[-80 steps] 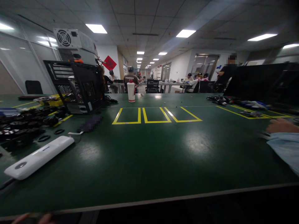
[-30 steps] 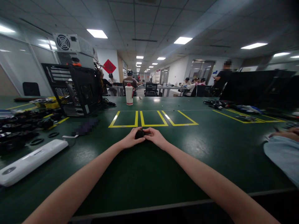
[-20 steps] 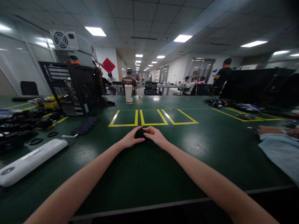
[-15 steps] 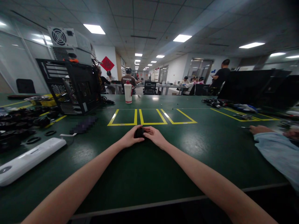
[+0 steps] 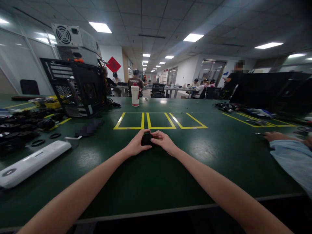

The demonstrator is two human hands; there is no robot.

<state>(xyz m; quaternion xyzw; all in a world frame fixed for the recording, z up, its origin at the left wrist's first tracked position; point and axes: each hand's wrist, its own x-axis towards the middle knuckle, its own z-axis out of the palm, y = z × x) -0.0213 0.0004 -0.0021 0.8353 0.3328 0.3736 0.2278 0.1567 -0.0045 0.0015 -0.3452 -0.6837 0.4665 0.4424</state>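
Between my two hands is a small rounded black object, just above or on the green table; its exact kind is too dark to make out. My left hand curls round its left side, thumb low and fingers over the top. From the right, my right hand grips it with thumb and fingertips. Both hands partly cover the object. Beyond them, yellow tape outlines mark the tabletop.
A white elongated device and black rings lie at left, near piled black parts. Behind stand an open computer case and a white tumbler. At right, another person's hand holds a thin tool.
The view has shifted slightly. My hands keep hold of the black object in nearly the same place, with a bit more of it showing between them.
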